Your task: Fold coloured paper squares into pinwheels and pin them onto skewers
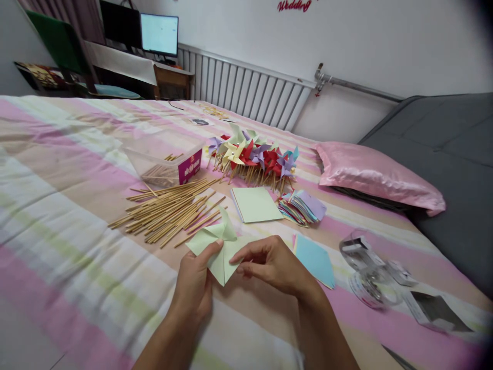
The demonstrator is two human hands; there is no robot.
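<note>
A pale green square of paper, cut and partly folded into a pinwheel, is held over the bed. My left hand pinches it, the thumb pressed on the folded points near the centre. One curved blade stands up at its top. My right hand is closed at the paper's right side, with the index finger and thumb on a flap. Just behind lies a loose pile of thin wooden sticks. Beyond the hands rests a stack of pale green paper squares.
Several finished pinwheels on sticks stand bunched behind the paper stack. A clear plastic box holds more sticks. Coloured squares, blue sheets, a clear round tub and a pink pillow lie right.
</note>
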